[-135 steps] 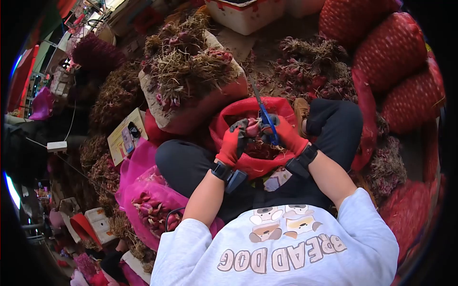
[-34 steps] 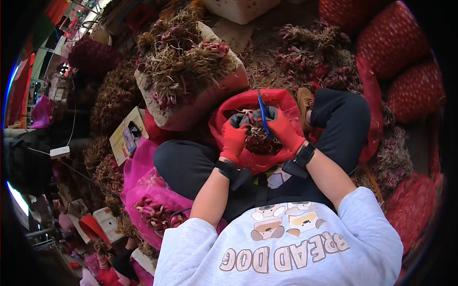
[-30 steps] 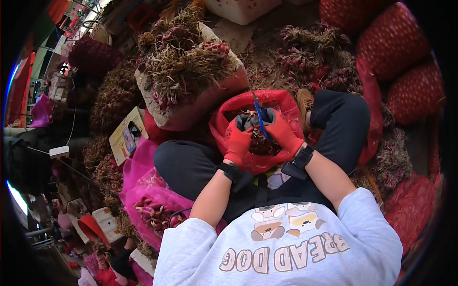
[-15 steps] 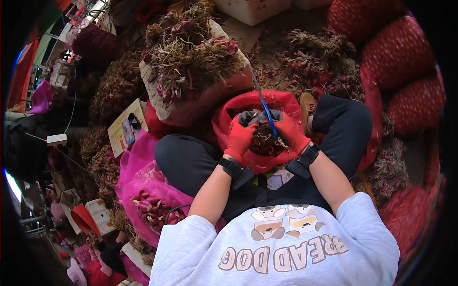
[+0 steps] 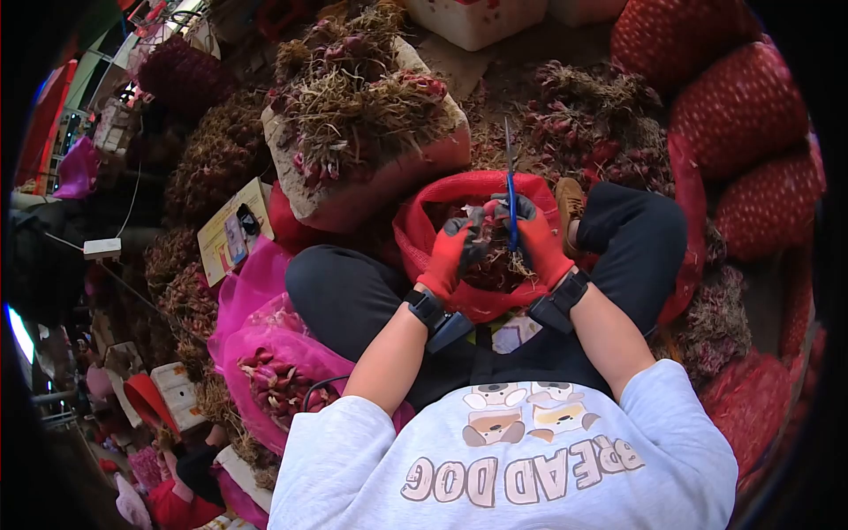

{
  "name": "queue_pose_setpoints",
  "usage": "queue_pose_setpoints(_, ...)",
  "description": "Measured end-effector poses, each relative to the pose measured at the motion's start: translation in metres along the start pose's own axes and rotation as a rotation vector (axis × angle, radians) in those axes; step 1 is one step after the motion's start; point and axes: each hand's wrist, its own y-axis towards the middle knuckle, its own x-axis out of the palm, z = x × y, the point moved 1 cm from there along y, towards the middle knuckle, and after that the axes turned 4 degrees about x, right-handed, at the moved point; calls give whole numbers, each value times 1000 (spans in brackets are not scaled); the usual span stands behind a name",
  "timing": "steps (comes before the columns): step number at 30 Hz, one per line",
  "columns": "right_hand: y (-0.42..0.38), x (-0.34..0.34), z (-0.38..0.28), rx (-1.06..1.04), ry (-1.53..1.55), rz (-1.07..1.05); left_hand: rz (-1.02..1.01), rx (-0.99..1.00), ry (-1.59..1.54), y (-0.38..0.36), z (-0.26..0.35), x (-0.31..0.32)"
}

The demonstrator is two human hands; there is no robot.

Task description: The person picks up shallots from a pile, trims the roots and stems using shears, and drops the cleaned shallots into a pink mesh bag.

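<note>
My left hand (image 5: pixel 450 251), in a red glove with dark fingertips, is closed on shallots (image 5: pixel 487 216) over the open red mesh bag (image 5: pixel 415 212). Beside it, my right hand (image 5: pixel 542 240), gloved the same way, grips blue-handled scissors (image 5: pixel 511 199) whose blades point up and away from me. The fingers of both hands nearly meet around the shallots, so part of these is hidden. Stalks and shallot scraps lie in the bag below. At my left knee, a pink mesh bag (image 5: pixel 237 340) holds loose reddish shallots (image 5: pixel 281 382).
Bunches of dried shallots (image 5: pixel 353 106) are heaped on a foam box (image 5: pixel 397 185) ahead. More bunches (image 5: pixel 601 115) lie on the ground to its right. Full red mesh sacks (image 5: pixel 742 102) are stacked at right. A phone (image 5: pixel 237 238) rests on a yellow card (image 5: pixel 212 247) at left.
The scissors have swung from leaning left to nearly upright. My right hand has turned with them, and more of the reddish shallot shows between my hands.
</note>
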Motion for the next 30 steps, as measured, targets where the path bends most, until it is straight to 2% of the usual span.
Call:
queue_pose_setpoints(1,-1,4,-3,-29,-99,48,-2,-133,-9,-6,11,7)
queue_pose_setpoints(2,1,5,0,-67,-112,7,-3,-266,-18,-10,18,11)
queue_pose_setpoints(4,4,3,9,-146,-136,-69,-14,-188,25,-6,10,6)
queue_pose_setpoints(5,2,5,4,-98,-119,-64,-21,-151,45,-4,7,4)
queue_pose_setpoints(8,-2,8,-11,15,-58,-77,-46,-2,173,-3,11,5)
queue_pose_setpoints(11,4,-9,-6,66,54,-137,78,501,680,-12,6,13)
queue_pose_setpoints(14,8,-20,2,115,185,-122,103,410,597,-8,2,13)
queue_pose_setpoints(17,7,-22,8,101,192,-59,-132,-13,210,3,9,4)
queue_pose_setpoints(20,6,-19,8,108,215,-16,-239,-193,24,0,23,3)
queue_pose_setpoints(23,7,-22,9,158,261,40,-246,82,279,7,12,0)
queue_pose_setpoints(26,18,-37,19,100,224,46,-281,321,858,-2,29,5)
queue_pose_setpoints(29,24,-51,12,-33,131,54,-173,381,1212,-4,3,-7)
queue_pose_setpoints(30,23,-50,0,-59,79,57,-63,399,1342,-12,9,0)
